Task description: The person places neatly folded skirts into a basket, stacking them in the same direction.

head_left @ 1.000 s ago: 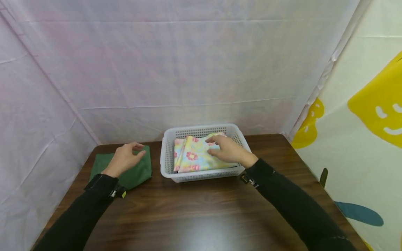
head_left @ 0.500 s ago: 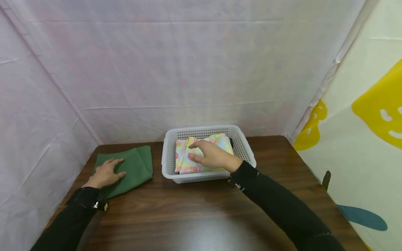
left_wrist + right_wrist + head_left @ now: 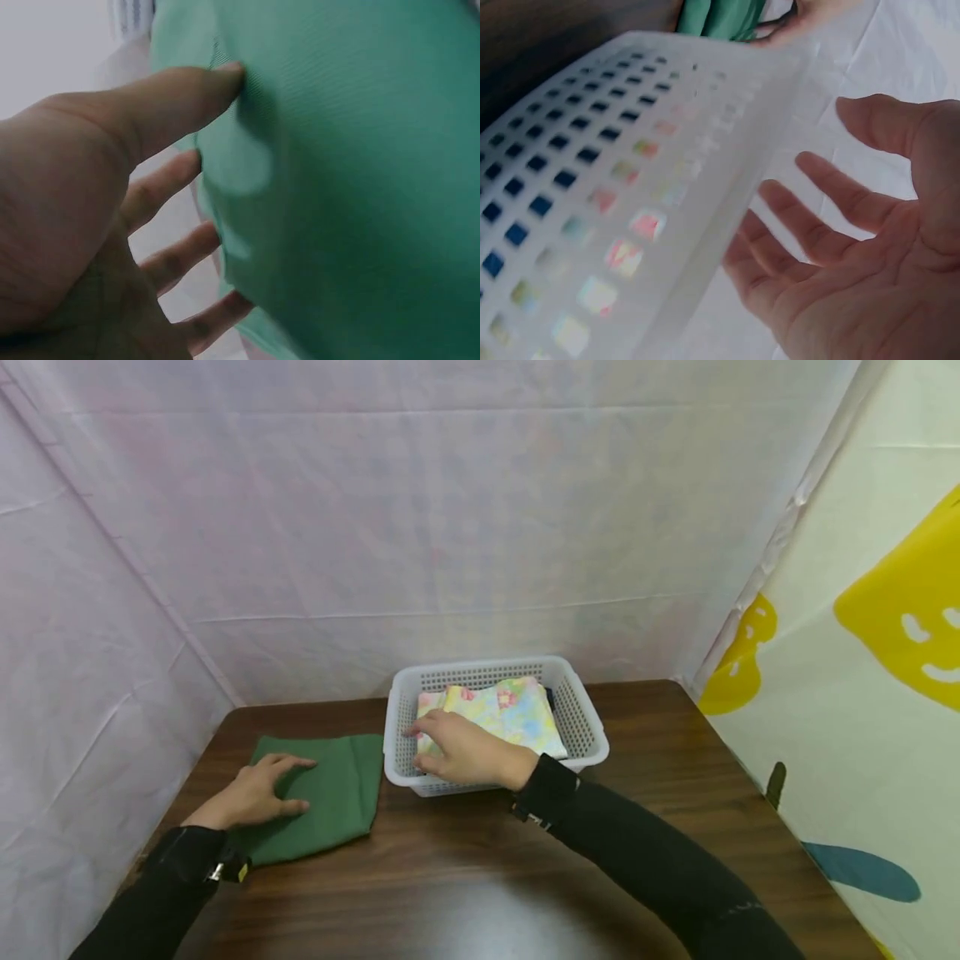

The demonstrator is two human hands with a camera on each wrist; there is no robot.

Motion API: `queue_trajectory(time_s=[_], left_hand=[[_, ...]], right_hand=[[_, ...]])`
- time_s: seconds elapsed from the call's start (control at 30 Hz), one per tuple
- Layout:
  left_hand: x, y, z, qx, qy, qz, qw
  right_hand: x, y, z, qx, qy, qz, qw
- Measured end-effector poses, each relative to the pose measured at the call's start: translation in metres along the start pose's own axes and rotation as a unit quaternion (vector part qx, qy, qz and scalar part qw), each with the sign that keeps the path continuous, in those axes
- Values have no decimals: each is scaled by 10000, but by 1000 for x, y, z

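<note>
A folded green cloth (image 3: 337, 793) lies on the left of the table, its right corner close to the basket. My left hand (image 3: 251, 793) rests on the cloth's left part with fingers spread. In the left wrist view, the thumb (image 3: 180, 101) lies against the green fabric (image 3: 360, 150) and the fingertips meet its edge. My right hand (image 3: 465, 752) hovers over the front left of the white basket (image 3: 592, 739), fingers loosely bent and holding nothing. Inside the basket lies folded floral cloth (image 3: 525, 718), partly hidden by that hand; something dark shows beside it.
The brown wooden table (image 3: 420, 877) extends in front of the basket. White fabric walls (image 3: 480, 527) stand behind and to the left. On the right hangs a pale sheet with yellow prints (image 3: 907, 610).
My left hand has come down onto the green cloth, which has slid right and nearer, toward the basket. My right hand has moved left across the basket, over the floral cloth.
</note>
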State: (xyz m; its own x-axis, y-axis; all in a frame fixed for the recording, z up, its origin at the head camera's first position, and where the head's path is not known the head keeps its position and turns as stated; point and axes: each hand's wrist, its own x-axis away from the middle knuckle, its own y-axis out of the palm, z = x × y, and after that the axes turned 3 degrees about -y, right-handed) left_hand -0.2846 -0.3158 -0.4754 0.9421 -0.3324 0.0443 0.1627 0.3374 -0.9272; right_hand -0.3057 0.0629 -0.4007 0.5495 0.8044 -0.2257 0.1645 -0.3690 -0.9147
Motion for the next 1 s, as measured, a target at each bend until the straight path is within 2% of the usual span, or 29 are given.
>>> queue_trajectory(time_s=[0.13, 0.23, 0.33, 0.5, 0.57, 0.63, 0.7, 0.8, 1.0], left_hand=[[9, 2, 14, 69, 127, -279, 9995], [14, 3, 24, 138, 203, -505, 9984], [18, 5, 36, 209, 287, -671, 9971], [26, 7, 53, 247, 409, -839, 9953], [29, 8, 58, 221, 393, -860, 9953], [32, 9, 63, 203, 393, -867, 9952], [35, 9, 67, 182, 358, -882, 9953], [39, 10, 73, 200, 374, -940, 9947], [42, 16, 84, 431, 767, -1116, 9898]], right_hand=[[-3, 12, -12, 320, -541, 89, 9980], [-1, 21, -22, 726, -941, 93, 9929], [2, 30, -32, 1213, -1308, 69, 9839], [12, 50, -49, 1945, -1919, -221, 9617], [17, 60, -54, 2050, -2124, -415, 9545], [21, 69, -58, 1998, -2245, -641, 9516], [25, 77, -59, 1885, -2259, -886, 9516], [29, 86, -56, 1648, -2100, -1177, 9565], [39, 94, -42, 1298, -1538, -1480, 9683]])
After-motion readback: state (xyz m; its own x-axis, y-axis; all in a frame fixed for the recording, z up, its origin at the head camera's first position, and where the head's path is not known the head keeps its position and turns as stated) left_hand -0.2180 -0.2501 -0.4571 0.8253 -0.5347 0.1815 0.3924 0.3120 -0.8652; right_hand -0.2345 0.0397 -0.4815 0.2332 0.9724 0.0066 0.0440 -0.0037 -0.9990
